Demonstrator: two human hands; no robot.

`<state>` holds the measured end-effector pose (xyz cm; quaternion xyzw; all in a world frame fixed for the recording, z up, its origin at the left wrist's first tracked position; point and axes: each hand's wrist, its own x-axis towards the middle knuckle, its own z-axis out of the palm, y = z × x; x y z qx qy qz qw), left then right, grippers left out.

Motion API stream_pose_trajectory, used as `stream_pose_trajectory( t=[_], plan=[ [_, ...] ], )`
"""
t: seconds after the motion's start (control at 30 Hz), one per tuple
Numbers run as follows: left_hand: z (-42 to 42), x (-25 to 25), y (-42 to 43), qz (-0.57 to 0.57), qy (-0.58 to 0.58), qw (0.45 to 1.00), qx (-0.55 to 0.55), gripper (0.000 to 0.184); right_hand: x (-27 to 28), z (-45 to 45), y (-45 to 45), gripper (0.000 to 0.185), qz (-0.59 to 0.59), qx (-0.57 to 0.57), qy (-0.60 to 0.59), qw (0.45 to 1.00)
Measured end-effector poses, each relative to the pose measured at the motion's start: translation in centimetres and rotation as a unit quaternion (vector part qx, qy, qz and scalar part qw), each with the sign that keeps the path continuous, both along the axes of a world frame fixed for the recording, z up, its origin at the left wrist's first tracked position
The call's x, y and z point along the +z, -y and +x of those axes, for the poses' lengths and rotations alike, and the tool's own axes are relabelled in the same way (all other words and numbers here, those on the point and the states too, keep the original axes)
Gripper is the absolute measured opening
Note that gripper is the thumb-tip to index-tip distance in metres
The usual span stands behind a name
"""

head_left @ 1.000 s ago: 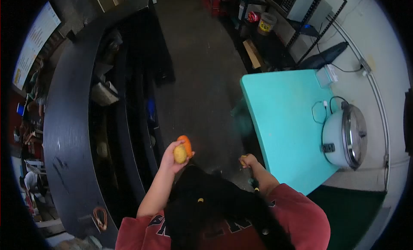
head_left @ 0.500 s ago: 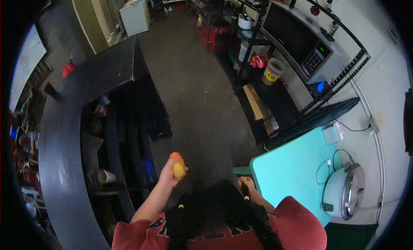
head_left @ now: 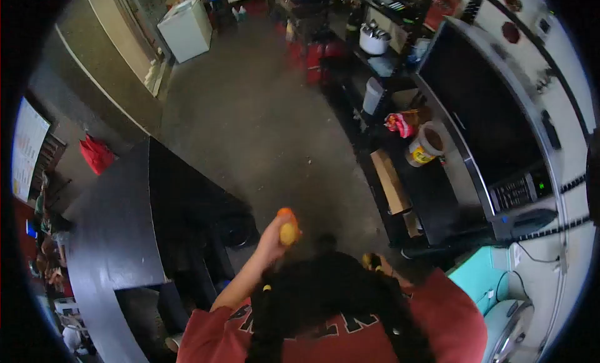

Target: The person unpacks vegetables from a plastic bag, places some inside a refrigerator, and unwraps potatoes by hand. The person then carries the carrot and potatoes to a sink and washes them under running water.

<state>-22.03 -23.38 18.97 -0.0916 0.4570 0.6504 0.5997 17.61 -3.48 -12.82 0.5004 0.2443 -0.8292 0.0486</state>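
Note:
My left hand (head_left: 270,243) is raised over the floor, closed around two things. One is a yellow rounded potato (head_left: 288,234); the other, an orange carrot (head_left: 285,212), pokes out above it. Dark braided hair (head_left: 325,288) hangs across the bottom middle and covers part of my right side. Beyond that hair, my right hand (head_left: 387,268) is closed near a small yellowish thing (head_left: 369,259), whose kind is hard to make out.
A dark counter (head_left: 106,238) with open shelves stands on the left. On the right are a black rack with a microwave (head_left: 487,107), a plastic jar (head_left: 425,144), a turquoise table (head_left: 478,272) and a rice cooker (head_left: 509,328). A white freezer (head_left: 185,29) stands ahead, across the floor (head_left: 250,125).
The view has moved forward along the floor; the microwave rack is nearer and the turquoise table has slid toward the lower right. Both hands keep their hold.

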Motion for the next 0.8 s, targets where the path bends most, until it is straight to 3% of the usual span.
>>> stream_pose_trajectory(
  t=[0.07,0.1,0.13,0.2,0.3,0.4,0.47,0.53,0.6,0.63,0.7,0.73,0.8],
  plan=[
    [-4.3,1.2,-4.2,0.0,-0.027,0.998,0.051,0.048,3.9,-9.8,-4.4,0.029,0.04,-0.151,0.129,0.979],
    [-6.8,1.0,-5.8,-0.007,-0.03,0.998,0.063,0.049,3.1,-11.9,-10.4,0.046,0.128,0.132,0.151,0.971],
    [-9.2,2.0,-7.2,-0.005,-0.016,0.998,0.067,0.048,4.4,-16.5,-12.8,0.038,0.15,0.02,0.149,0.977],
    [-13.7,3.4,-10.7,-0.002,0.001,0.996,0.086,0.047,6.2,-25.3,-18.9,0.03,0.224,0.01,0.108,0.969],
    [-22.3,3.0,-14.8,-0.038,-0.023,0.984,0.174,0.05,4.3,-37.8,-26.7,0.025,0.21,-0.001,-0.002,0.978],
    [-32.3,1.9,-19.5,-0.013,0.006,0.983,0.185,0.049,9.5,-48.8,-30.0,0.032,0.345,-0.018,-0.008,0.938],
    [-38.7,2.7,-22.1,-0.003,-0.005,0.979,0.202,0.046,8.1,-53.5,-32.2,0.034,0.374,0.043,0.002,0.926],
    [-46.3,3.3,-25.2,0.024,0.009,0.978,0.205,0.043,-3.4,-55.4,-35.4,0.035,0.429,0.058,0.084,0.897],
    [-52.4,3.3,-27.5,0.05,0.04,0.977,0.203,0.038,3.2,-58.1,-34.5,0.028,0.497,0.12,0.157,0.845],
    [-55.8,3.8,-29.1,0.043,0.051,0.975,0.21,0.038,3.7,-59.5,-35.4,0.028,0.492,0.133,0.164,0.844],
    [-62.0,3.9,-31.5,0.17,0.046,0.97,0.167,0.036,3.2,-61.2,-37.4,0.028,0.331,0.104,0.241,0.906],
    [-64.7,4.2,-32.5,0.156,0.057,0.97,0.175,0.036,1.0,-63.0,-39.2,0.029,0.227,-0.025,0.261,0.938],
    [-70.0,5.6,-36.3,0.238,0.084,0.953,0.168,0.035,6.4,-67.3,-41.9,0.031,0.278,0.015,0.237,0.931]
  ],
)
